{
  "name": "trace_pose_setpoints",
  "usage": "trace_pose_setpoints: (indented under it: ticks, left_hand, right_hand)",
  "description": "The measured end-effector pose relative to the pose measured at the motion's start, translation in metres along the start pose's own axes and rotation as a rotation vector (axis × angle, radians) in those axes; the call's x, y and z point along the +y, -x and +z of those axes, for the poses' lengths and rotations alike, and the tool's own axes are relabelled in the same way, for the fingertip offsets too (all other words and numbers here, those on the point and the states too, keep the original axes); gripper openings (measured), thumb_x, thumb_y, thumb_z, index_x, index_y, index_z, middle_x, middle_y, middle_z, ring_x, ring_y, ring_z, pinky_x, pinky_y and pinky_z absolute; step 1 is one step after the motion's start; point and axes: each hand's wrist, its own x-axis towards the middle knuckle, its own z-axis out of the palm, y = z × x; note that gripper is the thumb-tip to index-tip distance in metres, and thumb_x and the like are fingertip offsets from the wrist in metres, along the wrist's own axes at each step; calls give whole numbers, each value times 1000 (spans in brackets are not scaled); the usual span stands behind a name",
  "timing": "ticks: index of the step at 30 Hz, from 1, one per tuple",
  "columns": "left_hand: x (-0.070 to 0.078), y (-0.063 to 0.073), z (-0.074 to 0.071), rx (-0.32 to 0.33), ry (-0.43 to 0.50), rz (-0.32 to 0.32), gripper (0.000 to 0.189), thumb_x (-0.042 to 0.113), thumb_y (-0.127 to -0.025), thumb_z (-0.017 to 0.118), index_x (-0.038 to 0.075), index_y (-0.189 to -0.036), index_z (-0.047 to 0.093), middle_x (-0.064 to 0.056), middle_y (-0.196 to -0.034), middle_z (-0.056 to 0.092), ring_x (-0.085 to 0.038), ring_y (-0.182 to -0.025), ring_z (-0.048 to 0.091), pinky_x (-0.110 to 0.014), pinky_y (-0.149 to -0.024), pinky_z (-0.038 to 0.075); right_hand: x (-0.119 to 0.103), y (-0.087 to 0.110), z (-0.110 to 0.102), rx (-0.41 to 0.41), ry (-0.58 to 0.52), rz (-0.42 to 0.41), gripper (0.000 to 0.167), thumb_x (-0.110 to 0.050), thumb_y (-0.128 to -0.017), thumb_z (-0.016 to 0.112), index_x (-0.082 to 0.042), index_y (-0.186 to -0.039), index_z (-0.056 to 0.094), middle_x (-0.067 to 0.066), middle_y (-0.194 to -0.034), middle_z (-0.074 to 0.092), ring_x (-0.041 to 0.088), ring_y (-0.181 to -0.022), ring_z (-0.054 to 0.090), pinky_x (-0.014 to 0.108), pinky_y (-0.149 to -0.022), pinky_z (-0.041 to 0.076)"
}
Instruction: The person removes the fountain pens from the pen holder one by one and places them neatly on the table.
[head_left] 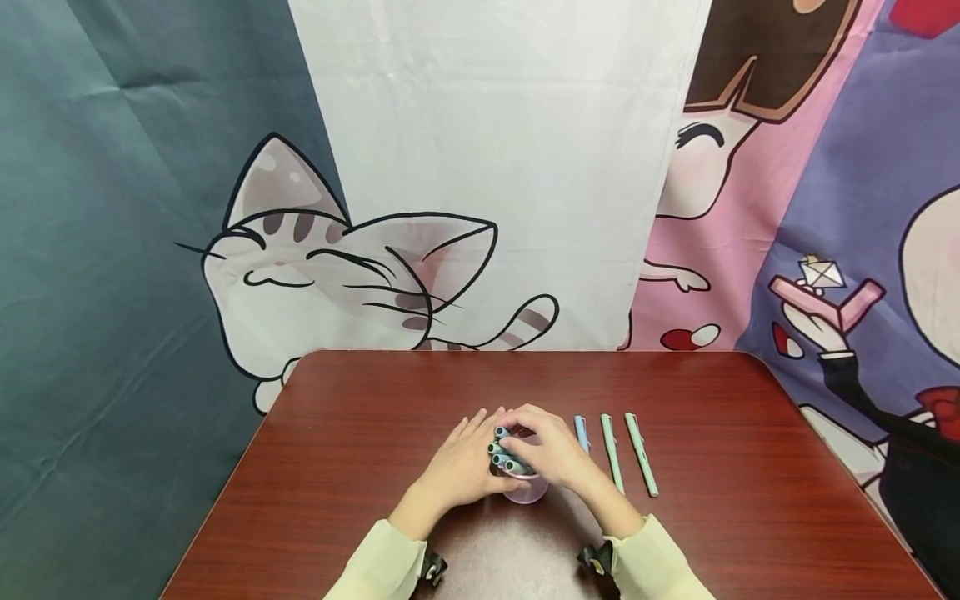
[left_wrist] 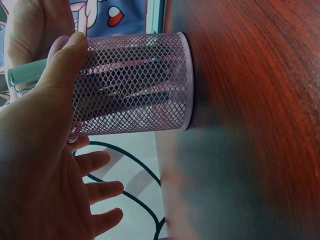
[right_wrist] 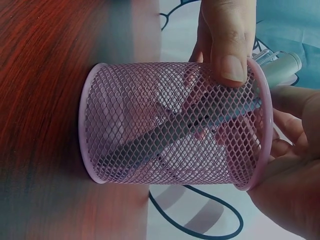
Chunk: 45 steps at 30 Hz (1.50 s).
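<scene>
No lettering, numeral, brand name or sign is legible in the three views. The pink cylindrical metal-mesh pen holder [left_wrist: 132, 82], the slim pale-green pens [head_left: 642, 457] and the printed cartoon cloth backdrop [head_left: 510, 125] show no readable inscription.

My left hand [left_wrist: 42, 135] rests its thumb against the pink mesh cup [left_wrist: 130, 85], which stands upright on the bench [left_wrist: 250, 120]. A green pen [left_wrist: 29, 73] juts from the cup's mouth; my right hand [left_wrist: 37, 30] is near that mouth.
</scene>
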Motion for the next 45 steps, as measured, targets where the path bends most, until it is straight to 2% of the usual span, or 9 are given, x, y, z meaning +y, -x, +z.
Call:
trace_pose_setpoints:
  ticks: [5,12,19,25,29,32,38,45]
  left_hand:
    - [0,-1,1,8,-21,21,105,79,-79,62,18,-159,33,-4,-163,37,-34,-149,34,-55,-120,30]
    - [-1,-1,1,-4,-29,12,111,78,-80,64,10,-160,30,-4,-163,35,-34,-149,33,-53,-121,28]
    - [-2,-1,2,-11,-21,2,111,79,-80,63,10,-160,29,-3,-164,34,-33,-150,32,-52,-122,27]
    - [-2,-1,2,2,4,12,110,77,-79,65,12,-161,28,-3,-163,35,-35,-149,33,-53,-122,27]
    - [-2,-1,2,10,26,15,110,78,-79,65,16,-161,27,-4,-163,36,-35,-149,34,-53,-122,27]
    - [-3,-1,3,11,40,10,109,78,-78,66,20,-162,26,-4,-163,37,-35,-149,34,-54,-122,27]
    - [-3,0,4,9,54,-3,110,78,-77,67,22,-162,25,-4,-162,37,-34,-150,32,-54,-122,26]
    - [-3,0,3,19,54,6,110,77,-77,68,18,-161,28,-4,-162,37,-35,-149,33,-54,-122,26]
  right_hand:
    - [2,2,0,35,-53,-7,19,-10,-93,73,-13,-112,74,-2,-111,71,17,-103,69,33,-89,60]
    - [3,3,-3,70,-151,8,22,-16,-95,72,-9,-116,72,2,-116,73,19,-110,69,34,-93,58]
    - [-1,3,-7,85,-240,33,24,-19,-96,71,-10,-118,70,0,-111,73,14,-101,70,29,-88,58]
    - [-1,3,-9,188,-335,25,24,-17,-97,69,-9,-120,69,5,-111,73,14,-102,69,25,-88,56]
    - [-4,2,-11,268,-434,-28,24,-8,-99,65,-4,-122,66,20,-117,70,19,-111,67,26,-95,55]
    - [-6,2,-13,307,-484,-88,24,-2,-100,61,1,-123,63,29,-116,66,22,-110,68,27,-95,56]
    - [-6,2,-16,349,-432,-236,25,9,-99,54,6,-123,60,24,-112,67,27,-106,69,28,-96,56]
    - [-7,3,-21,365,-396,-327,31,16,-96,52,6,-125,58,26,-106,64,18,-103,68,27,-94,56]
